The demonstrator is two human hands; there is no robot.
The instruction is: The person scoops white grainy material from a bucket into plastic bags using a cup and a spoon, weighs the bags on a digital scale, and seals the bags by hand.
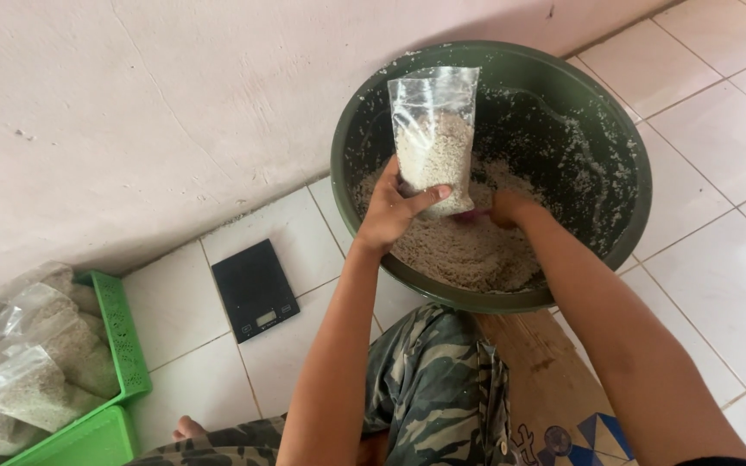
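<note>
My left hand (395,207) grips a clear plastic bag (433,129) partly filled with pale grain, holding it upright over a big dark green basin (619,250). The basin holds a heap of the same pale grain (455,250), with bits stuck to its inner wall. My right hand (509,207) is down in the grain beside the bag's bottom; a small pink thing shows next to it, mostly hidden. Whether that hand holds it I cannot tell.
A black flat kitchen scale (254,289) lies on the white floor tiles left of the basin. A green plastic basket (118,345) at the far left holds several filled clear bags (32,380). A pink wall runs behind. My camouflage-trousered leg (433,388) and cardboard (537,362) lie below the basin.
</note>
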